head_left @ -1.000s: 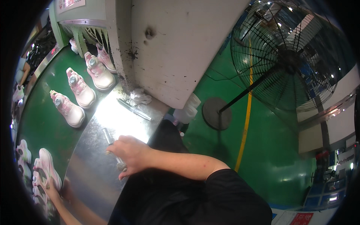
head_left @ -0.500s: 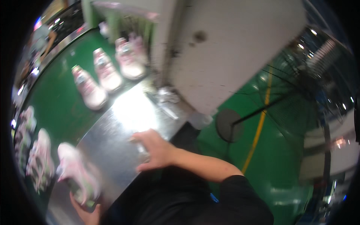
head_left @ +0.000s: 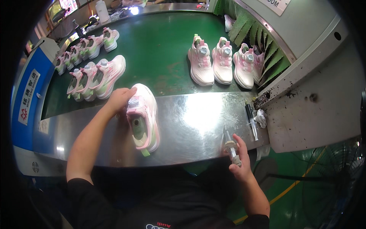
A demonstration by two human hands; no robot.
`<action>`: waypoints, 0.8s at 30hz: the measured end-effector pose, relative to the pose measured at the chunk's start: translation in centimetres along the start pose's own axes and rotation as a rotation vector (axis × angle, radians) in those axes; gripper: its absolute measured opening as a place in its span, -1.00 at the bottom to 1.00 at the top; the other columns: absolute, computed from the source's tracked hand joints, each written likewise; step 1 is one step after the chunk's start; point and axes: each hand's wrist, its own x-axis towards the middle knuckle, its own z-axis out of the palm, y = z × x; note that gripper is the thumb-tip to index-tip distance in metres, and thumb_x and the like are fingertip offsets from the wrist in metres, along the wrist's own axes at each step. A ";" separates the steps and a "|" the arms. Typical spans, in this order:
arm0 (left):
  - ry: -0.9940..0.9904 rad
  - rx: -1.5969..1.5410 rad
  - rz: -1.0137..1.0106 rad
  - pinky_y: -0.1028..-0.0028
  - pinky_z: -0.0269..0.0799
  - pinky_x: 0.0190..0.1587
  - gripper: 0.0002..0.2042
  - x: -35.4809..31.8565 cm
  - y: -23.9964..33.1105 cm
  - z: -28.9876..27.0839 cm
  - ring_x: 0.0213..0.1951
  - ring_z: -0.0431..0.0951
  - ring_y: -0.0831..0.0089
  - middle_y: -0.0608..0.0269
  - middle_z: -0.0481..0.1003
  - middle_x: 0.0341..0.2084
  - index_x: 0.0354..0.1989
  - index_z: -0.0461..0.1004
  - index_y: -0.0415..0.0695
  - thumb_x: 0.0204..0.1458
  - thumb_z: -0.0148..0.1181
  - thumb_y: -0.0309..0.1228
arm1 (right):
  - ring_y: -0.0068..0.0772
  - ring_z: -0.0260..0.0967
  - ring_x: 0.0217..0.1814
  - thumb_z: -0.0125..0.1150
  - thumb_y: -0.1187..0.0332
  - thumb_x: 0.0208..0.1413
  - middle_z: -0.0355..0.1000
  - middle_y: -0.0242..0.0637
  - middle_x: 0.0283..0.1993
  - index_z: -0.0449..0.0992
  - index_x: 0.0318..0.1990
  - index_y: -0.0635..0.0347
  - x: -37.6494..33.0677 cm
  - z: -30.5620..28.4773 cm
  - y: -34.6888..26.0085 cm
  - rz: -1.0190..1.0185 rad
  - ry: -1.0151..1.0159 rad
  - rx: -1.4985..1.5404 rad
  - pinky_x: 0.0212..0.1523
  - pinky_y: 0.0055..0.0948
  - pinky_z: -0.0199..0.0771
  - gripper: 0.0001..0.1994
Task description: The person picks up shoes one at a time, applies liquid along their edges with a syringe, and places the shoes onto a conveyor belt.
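Note:
A white and pink sneaker [head_left: 146, 103] with a dial on its tongue and a green heel tab sits on the metal ledge [head_left: 173, 126], toe pointing away from me. My left hand [head_left: 121, 98] grips it by the left side near the toe, fingers partly hidden. Over the ledge's front edge, my right hand [head_left: 241, 158] is closed around a clear syringe [head_left: 230, 145], its thin tip pointing up and away. To the right, a second syringe [head_left: 251, 121], dark with a clear plunger, lies beside a crumpled white wad [head_left: 260, 118].
Behind the ledge runs a green conveyor belt [head_left: 160, 49]. Sneakers [head_left: 201, 63] stand at its right by a green strip curtain [head_left: 244, 28]; more sneakers [head_left: 108, 76] stand at left. A grey machine panel [head_left: 305, 103] borders the right, with a fan [head_left: 328, 179] below.
My view has swung round to face the belt. The left hand has gone from the sneaker's heel end to its toe end. The right hand still holds the syringe, blurred earlier.

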 end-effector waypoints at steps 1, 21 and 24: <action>0.003 -0.001 -0.007 0.53 0.26 -0.47 -0.62 -0.4 0.8 0.1 -0.55 0.34 0.59 0.35 0.33 -0.68 -0.57 0.41 -0.17 0.04 0.10 -0.08 | -0.41 0.27 -0.03 0.33 -0.24 -0.28 0.26 -0.20 -0.01 -0.08 0.29 0.28 -0.2 0.1 -0.2 -0.051 -0.010 -0.064 0.05 -0.40 0.23 0.10; -0.293 -1.293 0.175 0.33 0.49 -0.12 -0.42 -9.3 9.3 6.8 -0.18 0.53 0.28 0.03 0.46 -0.19 0.01 0.26 -0.29 -0.18 0.30 -0.25 | -0.45 0.21 -0.30 0.38 -0.35 -0.51 0.27 -0.08 -0.14 0.02 0.19 0.31 0.8 2.5 -7.2 -0.057 -0.071 0.468 -0.29 -0.60 0.22 0.17; -0.319 -1.256 0.110 0.36 0.39 -0.04 -0.41 -10.2 8.9 6.1 -0.12 0.45 0.36 0.14 0.40 -0.17 0.02 0.24 -0.19 -0.27 0.30 -0.39 | -0.38 0.21 -0.29 0.35 -0.38 -0.53 0.26 0.06 -0.12 0.02 0.17 0.24 1.6 4.5 -8.9 -0.163 -0.195 0.696 -0.30 -0.55 0.22 0.15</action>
